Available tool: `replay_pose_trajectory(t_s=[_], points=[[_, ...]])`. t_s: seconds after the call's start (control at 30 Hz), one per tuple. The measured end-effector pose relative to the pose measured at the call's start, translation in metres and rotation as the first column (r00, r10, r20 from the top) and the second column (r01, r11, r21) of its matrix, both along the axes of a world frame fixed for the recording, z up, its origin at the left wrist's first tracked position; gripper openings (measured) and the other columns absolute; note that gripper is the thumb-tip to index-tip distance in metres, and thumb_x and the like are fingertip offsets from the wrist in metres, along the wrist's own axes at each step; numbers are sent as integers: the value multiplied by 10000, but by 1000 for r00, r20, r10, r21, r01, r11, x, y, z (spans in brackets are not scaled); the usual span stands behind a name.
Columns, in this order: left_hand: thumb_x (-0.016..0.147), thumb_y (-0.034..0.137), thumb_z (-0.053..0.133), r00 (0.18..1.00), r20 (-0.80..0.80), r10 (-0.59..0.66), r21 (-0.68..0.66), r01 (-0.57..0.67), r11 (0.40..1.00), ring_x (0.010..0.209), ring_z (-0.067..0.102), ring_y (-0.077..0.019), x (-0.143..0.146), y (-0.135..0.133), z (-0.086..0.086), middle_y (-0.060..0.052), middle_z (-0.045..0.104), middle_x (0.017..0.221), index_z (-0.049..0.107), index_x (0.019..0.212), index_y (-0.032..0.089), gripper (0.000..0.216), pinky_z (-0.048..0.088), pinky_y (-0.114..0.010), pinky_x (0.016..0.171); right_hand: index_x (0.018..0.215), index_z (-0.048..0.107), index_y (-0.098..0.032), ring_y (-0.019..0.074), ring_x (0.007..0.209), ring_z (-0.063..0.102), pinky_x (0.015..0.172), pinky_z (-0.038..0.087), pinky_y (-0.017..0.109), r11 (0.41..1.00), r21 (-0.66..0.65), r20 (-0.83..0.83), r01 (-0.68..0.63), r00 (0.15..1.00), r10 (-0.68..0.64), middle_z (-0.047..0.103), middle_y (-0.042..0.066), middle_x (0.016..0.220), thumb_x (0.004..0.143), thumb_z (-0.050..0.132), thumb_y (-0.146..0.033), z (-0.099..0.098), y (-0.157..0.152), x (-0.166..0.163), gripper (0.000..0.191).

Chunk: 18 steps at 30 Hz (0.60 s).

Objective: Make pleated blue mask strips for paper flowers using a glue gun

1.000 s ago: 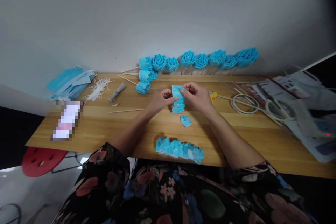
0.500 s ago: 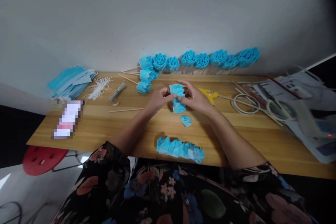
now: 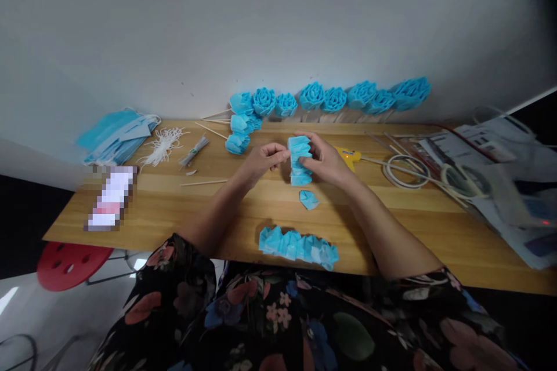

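Observation:
My right hand (image 3: pixel 326 161) is closed on a stack of folded light-blue fabric pieces (image 3: pixel 300 163), thumb across its front and fingers behind its right side. At the stack's left edge, my left hand (image 3: pixel 266 159) has thumb and forefinger pinched together; whether anything sits between the tips is too small to make out. One loose folded blue piece (image 3: pixel 308 200) lies on the table just below the stack. Nearer to me, a row of folded blue pieces (image 3: pixel 298 245) lies along the table's front edge.
Blue fabric roses (image 3: pixel 312 95) on sticks line the wall. A yellow glue gun (image 3: pixel 349 157) with a coiled cord (image 3: pixel 407 171) lies right, near papers and scissors (image 3: pixel 465 179). Leftward are face masks (image 3: pixel 117 136), white cords (image 3: pixel 163 146), a wire bundle (image 3: pixel 194 152), a stick (image 3: pixel 203 183) and a phone (image 3: pixel 112 198).
The stack has shifted slightly right with my right hand. My left thumb has drawn back from the stack's front to its left edge.

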<state>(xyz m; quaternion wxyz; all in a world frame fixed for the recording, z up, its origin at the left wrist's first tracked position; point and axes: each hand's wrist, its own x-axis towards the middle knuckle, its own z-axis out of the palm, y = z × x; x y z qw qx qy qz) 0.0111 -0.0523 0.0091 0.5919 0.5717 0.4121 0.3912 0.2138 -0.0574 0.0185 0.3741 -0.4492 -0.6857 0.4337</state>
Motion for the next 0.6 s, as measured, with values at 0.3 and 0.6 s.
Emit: replay_pose_trajectory(t_s=[0.3,0.6], points=[[728,450,825,1000,-17,-6,-11,5,1000,569,456,-57,3,-2,-3,46,547,635,585,736,160,377,333,-211,555,1400,548,-196,244,914,654,772,550,375,1000,3,20,-28,999,28,700,70,1074,726,659,-291,-1,-2,-2,689],[762,369,821,999,14,30,-41,-30,999,556,480,-62,3,0,-5,35,566,615,578,712,157,326,373,-223,579,1351,587,-208,244,963,670,845,547,394,994,-10,-19,-113,993,112,724,71,1119,781,722,-369,2,-4,0,608]])
